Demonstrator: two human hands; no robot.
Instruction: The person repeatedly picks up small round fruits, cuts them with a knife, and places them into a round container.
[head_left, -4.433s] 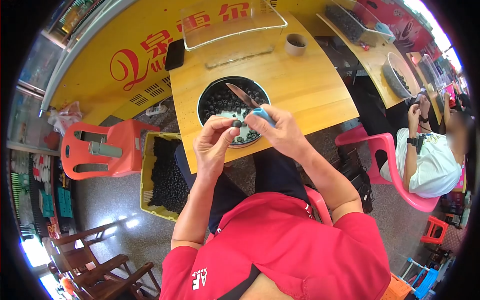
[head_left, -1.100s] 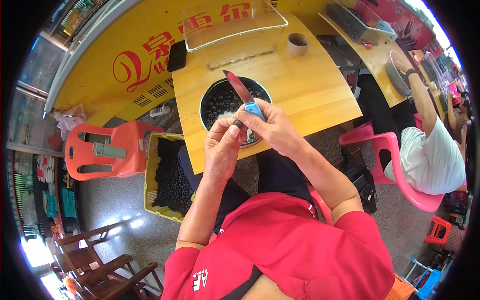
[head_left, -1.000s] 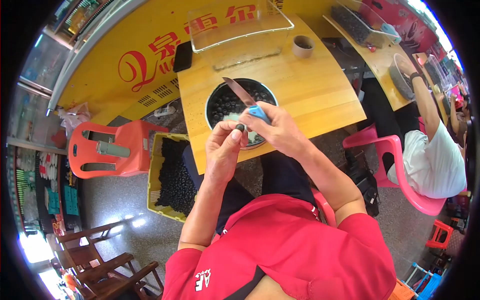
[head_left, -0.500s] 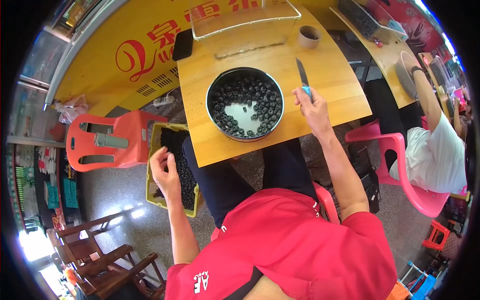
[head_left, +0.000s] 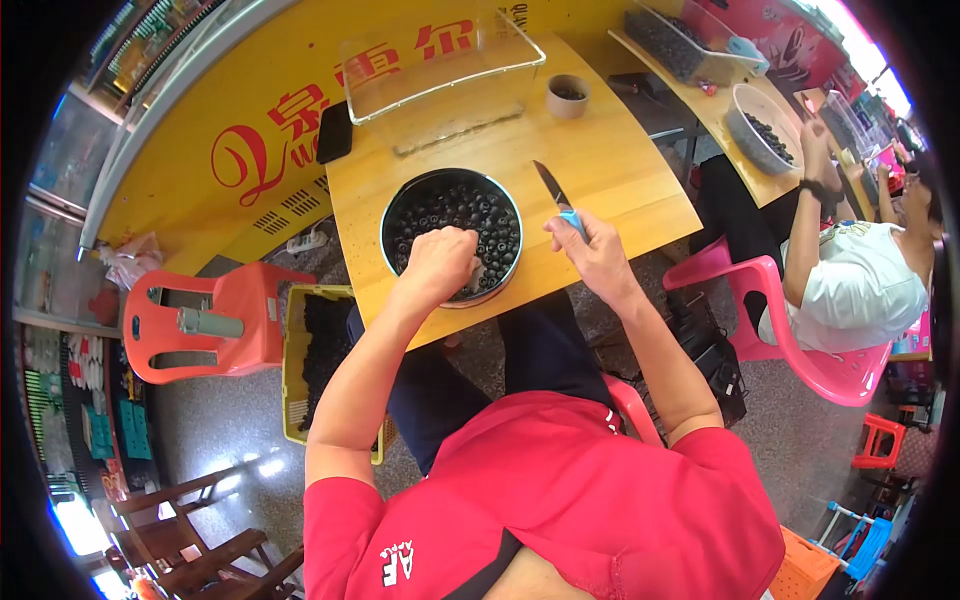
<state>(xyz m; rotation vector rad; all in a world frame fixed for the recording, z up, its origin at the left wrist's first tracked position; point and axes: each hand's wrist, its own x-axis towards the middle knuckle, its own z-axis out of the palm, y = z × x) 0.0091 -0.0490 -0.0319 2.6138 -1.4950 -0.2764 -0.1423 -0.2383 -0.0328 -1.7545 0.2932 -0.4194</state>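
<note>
My left hand (head_left: 438,264) is inside the round metal pot (head_left: 385,235), over the dark round pieces (head_left: 452,208) in it. Its fingers are curled in and point down, so what they hold is hidden. My right hand (head_left: 597,250) grips a knife (head_left: 548,185) by its light blue handle, with the dark blade pointing up and away over the table. The dark pieces look small and glossy, many with a ring-like mark; their kind I cannot tell.
On the wooden table (head_left: 620,180) stand a clear plastic bin (head_left: 440,85), a small round cup (head_left: 568,97) and a black phone (head_left: 335,133). A yellow crate (head_left: 293,370) of dark pieces sits by my left leg. A co-worker sits at right beside a bowl (head_left: 765,130).
My left hand has gone from above the yellow crate to inside the pot. The knife stays in my right hand. The co-worker's hand has moved away from their bowl.
</note>
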